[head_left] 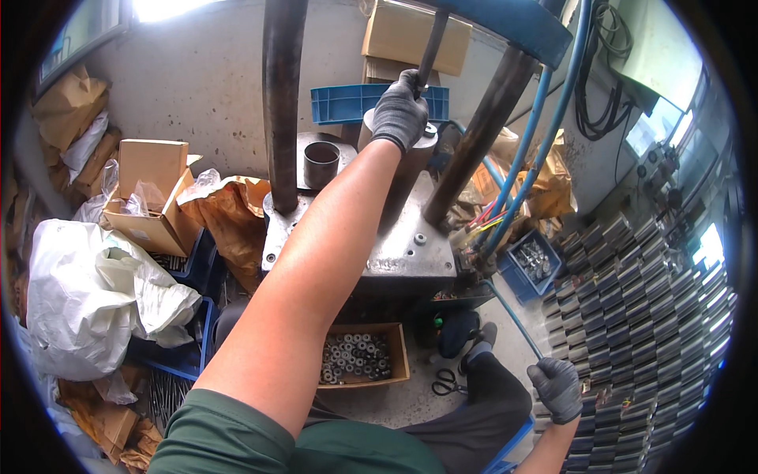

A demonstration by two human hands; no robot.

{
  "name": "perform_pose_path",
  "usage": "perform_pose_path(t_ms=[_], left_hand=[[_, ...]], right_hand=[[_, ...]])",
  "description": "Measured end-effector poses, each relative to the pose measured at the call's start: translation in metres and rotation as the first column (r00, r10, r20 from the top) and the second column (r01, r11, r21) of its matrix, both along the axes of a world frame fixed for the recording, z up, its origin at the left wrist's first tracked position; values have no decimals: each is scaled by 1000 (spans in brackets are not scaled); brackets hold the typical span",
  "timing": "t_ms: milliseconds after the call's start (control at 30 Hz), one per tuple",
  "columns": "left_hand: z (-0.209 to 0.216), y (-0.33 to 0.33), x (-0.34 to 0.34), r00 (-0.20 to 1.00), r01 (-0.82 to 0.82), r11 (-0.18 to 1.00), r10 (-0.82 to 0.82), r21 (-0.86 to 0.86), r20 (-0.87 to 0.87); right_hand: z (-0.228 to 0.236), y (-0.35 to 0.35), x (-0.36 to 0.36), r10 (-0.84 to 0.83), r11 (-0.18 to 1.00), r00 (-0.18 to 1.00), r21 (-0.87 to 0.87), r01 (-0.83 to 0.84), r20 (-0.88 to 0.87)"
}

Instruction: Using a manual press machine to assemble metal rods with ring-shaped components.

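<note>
My left hand (397,110), in a grey knit glove, reaches far forward with its fingers closed around a dark metal rod (433,49). That rod hangs below the blue crossbeam (505,28) of a press. Under the hand stands a thick metal cylinder (404,183) on the steel press bed (395,257), partly hidden by my forearm. An open-topped metal ring (321,163) sits to its left. Low at the right, my gloved right hand (557,389) is closed at the end of a thin blue-green lever (515,317).
Two dark columns (284,103) flank the bed. Below it a cardboard box (401,355) holds small metal rings, with scissors (448,383) on the floor. A white bag (75,300) and blue crates stand left. Stacked metal parts (639,316) and a blue bin (545,288) stand right.
</note>
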State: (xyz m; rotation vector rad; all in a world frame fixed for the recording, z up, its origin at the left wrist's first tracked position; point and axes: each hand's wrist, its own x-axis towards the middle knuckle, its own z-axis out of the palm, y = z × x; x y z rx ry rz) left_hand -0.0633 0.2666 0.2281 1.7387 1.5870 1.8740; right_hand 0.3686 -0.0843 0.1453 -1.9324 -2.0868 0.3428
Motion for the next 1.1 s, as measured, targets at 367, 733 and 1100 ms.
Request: perform_pose_path(t_ms=[367,733,1100], left_hand=[[-2,2,-3,999,37,999,-37,-31,0],[0,1,0,999,51,998,-52,-29,-8],[-3,15,-13,944,162,987,-160,15,289]], right_hand=[[54,121,-12,97,738,969,670,83,-227],[84,157,18,120,814,980,581,-7,-157],[11,-4,-9,289,948,913,-218,-232,288]])
